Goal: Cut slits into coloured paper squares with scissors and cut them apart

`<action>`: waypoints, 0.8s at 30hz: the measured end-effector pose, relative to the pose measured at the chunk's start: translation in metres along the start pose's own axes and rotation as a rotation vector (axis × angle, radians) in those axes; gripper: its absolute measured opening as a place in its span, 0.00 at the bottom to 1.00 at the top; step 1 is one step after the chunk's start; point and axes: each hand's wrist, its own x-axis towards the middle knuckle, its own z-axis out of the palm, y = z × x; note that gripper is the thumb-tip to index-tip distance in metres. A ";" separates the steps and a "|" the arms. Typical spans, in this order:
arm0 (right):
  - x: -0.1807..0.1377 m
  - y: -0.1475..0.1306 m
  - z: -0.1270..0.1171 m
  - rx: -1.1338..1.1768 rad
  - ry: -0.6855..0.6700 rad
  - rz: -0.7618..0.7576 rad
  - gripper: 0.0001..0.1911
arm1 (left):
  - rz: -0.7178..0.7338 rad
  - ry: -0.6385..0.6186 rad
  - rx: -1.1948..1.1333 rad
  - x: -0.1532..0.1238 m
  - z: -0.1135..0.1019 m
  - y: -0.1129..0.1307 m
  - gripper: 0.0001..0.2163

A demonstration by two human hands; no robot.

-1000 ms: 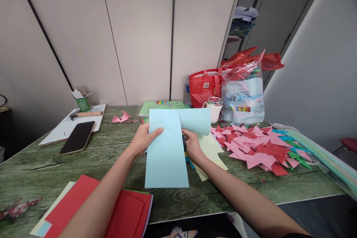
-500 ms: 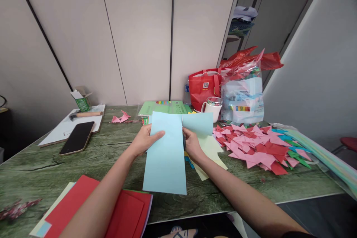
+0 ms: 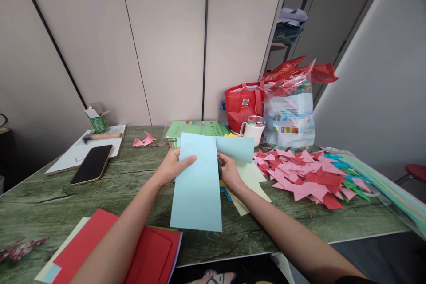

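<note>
My left hand (image 3: 170,166) pinches the left edge of a light blue sheet of paper (image 3: 198,186), thumb on its front, and holds it upright above the green table (image 3: 133,182). My right hand (image 3: 229,173) is closed on the dark handle of scissors (image 3: 219,169), mostly hidden behind the sheet. A cut runs down from the sheet's top edge, and the right strip (image 3: 237,147) curls away to the right. Pale yellow paper (image 3: 251,177) lies on the table under my right hand.
A heap of pink and red folded triangles (image 3: 306,175) lies at the right. Red sheets (image 3: 140,248) sit at the near left edge. A phone (image 3: 92,163), hammer (image 3: 101,136), white mug (image 3: 254,129), red bag (image 3: 242,104) and plastic bag (image 3: 291,111) stand farther back.
The blue sheet has dropped slightly and tilted, and the cut from its top edge has lengthened, so the right strip hangs more apart. Both hands stayed nearly in place.
</note>
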 end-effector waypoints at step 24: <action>-0.002 -0.010 0.003 0.047 -0.007 -0.048 0.15 | -0.004 -0.006 -0.028 0.001 0.000 0.000 0.16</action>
